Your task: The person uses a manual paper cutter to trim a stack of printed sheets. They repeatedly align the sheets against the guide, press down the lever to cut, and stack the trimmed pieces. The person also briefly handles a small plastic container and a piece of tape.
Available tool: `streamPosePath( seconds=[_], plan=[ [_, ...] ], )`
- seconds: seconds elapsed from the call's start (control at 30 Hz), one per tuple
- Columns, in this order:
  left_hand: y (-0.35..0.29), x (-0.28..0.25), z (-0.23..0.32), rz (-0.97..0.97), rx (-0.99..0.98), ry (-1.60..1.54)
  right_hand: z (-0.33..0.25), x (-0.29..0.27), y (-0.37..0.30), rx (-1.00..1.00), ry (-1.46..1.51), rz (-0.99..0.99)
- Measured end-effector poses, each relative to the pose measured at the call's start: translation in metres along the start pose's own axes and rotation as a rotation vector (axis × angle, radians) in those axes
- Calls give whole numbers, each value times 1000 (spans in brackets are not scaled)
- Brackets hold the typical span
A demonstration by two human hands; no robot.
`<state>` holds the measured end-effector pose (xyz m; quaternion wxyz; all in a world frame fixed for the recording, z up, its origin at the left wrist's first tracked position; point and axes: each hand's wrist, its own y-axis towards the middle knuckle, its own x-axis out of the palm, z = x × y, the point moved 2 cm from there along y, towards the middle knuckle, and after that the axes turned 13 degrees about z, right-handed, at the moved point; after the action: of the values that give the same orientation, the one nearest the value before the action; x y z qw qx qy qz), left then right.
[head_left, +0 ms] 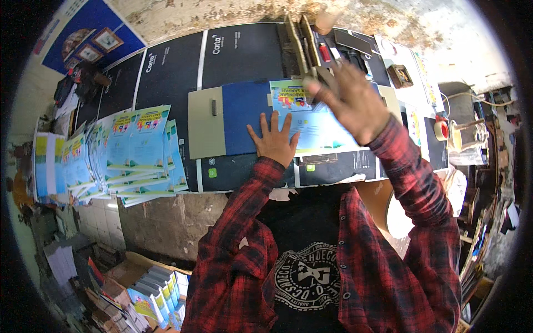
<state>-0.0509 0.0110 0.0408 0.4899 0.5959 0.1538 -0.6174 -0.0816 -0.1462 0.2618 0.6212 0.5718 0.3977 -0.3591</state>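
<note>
My left hand (274, 143) lies flat with fingers spread, across a dark blue panel (240, 105) and the left edge of a light-blue printed sheet (325, 133). The sheet lies on the panel, which has a beige section (204, 130) with a dark handle-like strip at its left. My right hand (355, 105) is raised over the sheet's right part, its fingers smeared by motion. A greyish dark object (323, 79) shows by its thumb and fingers; whether the hand holds it I cannot tell. Part of the sheet is hidden under my right hand.
Fanned stacks of matching printed sheets (136, 147) cover the table's left end. Wooden bars (301, 47) stand at the back, near a red lighter (324, 52) and a dark phone-like slab (353, 41). Tape (441, 130) sits right. Bound booklets (161, 294) fill a box lower left.
</note>
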Motion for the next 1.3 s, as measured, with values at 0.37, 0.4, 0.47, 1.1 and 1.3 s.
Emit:
streamPosePath(
  seconds=[0.37, 0.4, 0.47, 1.1, 1.3],
  plan=[
    [-4, -4, 4, 29, -10, -96, -36, 92, -87, 326, 203, 181],
    [-9, -2, 4, 14, -22, -75, -36, 81, -85, 337, 310, 180],
    [-7, 4, 4, 40, -16, -58, -23, 50, -70, 343, 480, 152],
    [25, 35, -57, -101, -1007, -1316, 102, 156, -198, 838, 169, 150],
    [27, 1, -137, -186, -1201, -1304, 28, 154, -145, 645, 177, -9]
  ],
)
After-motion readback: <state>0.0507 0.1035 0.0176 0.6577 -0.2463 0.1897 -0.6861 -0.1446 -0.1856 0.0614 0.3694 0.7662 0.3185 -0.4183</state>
